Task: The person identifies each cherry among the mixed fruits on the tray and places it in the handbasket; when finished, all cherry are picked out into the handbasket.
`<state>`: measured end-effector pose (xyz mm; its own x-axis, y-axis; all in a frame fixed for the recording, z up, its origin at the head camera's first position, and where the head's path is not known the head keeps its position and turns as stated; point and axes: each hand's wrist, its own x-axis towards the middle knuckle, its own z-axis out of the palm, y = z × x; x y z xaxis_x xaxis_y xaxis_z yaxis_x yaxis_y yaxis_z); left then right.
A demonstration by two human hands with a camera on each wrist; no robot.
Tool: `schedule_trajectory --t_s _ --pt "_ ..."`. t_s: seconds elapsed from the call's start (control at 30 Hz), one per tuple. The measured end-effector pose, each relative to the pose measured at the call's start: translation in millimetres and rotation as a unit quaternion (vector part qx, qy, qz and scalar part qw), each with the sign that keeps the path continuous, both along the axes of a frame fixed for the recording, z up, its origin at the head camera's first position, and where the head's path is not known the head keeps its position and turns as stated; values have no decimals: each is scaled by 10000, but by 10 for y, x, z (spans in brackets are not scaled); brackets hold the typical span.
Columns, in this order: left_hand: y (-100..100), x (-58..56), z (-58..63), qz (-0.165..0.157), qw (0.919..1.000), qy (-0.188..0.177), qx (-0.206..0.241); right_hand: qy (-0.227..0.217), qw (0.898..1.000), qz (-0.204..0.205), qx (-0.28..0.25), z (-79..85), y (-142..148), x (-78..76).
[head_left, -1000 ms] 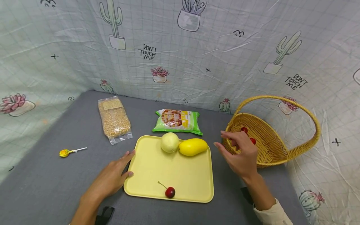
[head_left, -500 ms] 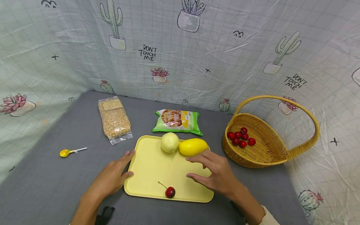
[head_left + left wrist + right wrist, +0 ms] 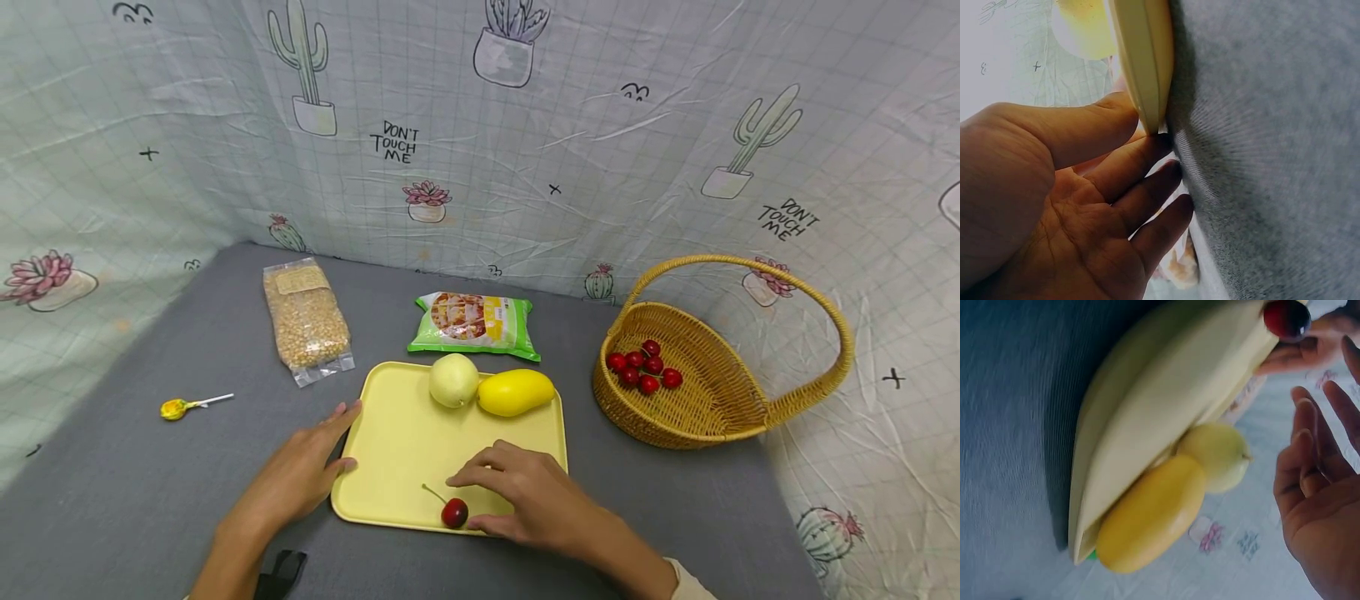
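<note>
A dark red cherry [image 3: 454, 513] with its stem lies near the front edge of the yellow tray [image 3: 405, 450]. Over the tray's front right part, my right hand [image 3: 525, 500] is beside the cherry, thumb and fingers apart and holding nothing. The right wrist view also shows a gap between that hand [image 3: 1329, 506] and the cherry [image 3: 1286, 320]. My left hand [image 3: 296, 471] rests at the tray's left rim; in the left wrist view its thumb [image 3: 1094, 128] touches the rim. A pale green round fruit [image 3: 453, 381] and a yellow mango [image 3: 516, 392] sit at the tray's back.
To the right stands a wicker basket [image 3: 720, 392] with a tall handle and several cherries [image 3: 648, 379] inside. Behind the tray lies a green snack packet [image 3: 474, 323]. A bag of yellow kernels [image 3: 307, 321] and a lollipop [image 3: 176, 408] are on the left. Printed cloth hangs behind.
My right hand has come from the basket's edge across the tray, moving left and nearer to me, down beside the cherry. My left hand stays at the rim.
</note>
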<state>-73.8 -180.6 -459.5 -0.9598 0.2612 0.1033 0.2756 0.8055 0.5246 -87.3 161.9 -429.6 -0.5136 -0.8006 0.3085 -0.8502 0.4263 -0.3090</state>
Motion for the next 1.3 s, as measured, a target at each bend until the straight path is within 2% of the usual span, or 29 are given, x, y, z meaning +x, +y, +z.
schedule_trajectory --t_s 0.23,0.43,0.73,0.87,1.1,1.3 --pt "-2 0 -2 22 10000 -47 -38 -194 9968 163 764 -107 -91 43" --pt "-3 -3 -1 27 9999 -132 -15 -208 9966 151 787 -165 -115 67" --pt "-4 -5 -13 10 9999 -97 -24 159 9971 -78 741 -211 -129 89" --pt "0 -7 -17 14 10000 -79 -28 247 9976 -225 614 -208 -124 94" --pt "-1 -5 -18 39 10000 -91 -8 235 9976 -653 52 -146 -79 58" --pt "-4 -4 -21 30 9999 -137 -6 541 9927 -969 -466 -58 -15 -8"
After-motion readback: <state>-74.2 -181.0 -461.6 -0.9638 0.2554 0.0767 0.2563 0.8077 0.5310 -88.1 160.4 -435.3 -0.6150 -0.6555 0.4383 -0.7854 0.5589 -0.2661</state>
